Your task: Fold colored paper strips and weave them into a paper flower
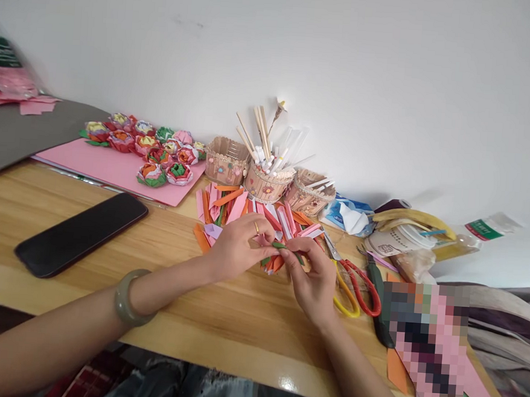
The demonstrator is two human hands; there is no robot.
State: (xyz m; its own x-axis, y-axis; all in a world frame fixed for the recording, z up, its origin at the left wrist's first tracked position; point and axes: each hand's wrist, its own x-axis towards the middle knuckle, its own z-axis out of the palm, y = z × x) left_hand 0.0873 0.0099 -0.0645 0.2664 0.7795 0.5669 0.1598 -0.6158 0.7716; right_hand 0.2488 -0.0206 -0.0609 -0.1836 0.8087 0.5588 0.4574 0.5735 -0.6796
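Over the middle of the table, my left hand (237,248) and my right hand (312,281) meet with fingertips pinched on a small green folded paper piece (280,245). My fingers cover part of it, so its full shape cannot be made out. Just behind and below the hands lies a pile of folded paper strips (235,203) in pink, orange, white and lilac. Scissors with red handles (362,288) and a yellow-handled pair (348,293) rest right of my right hand.
Folded paper flowers (152,175) sit on pink sheets (113,165) at the back left, behind a black phone (82,234). Decorated baskets (269,185), one with sticks, line the wall. Rightward are a tissue pack (336,212), a lidded cup (393,239) and a dark green tool (378,303).
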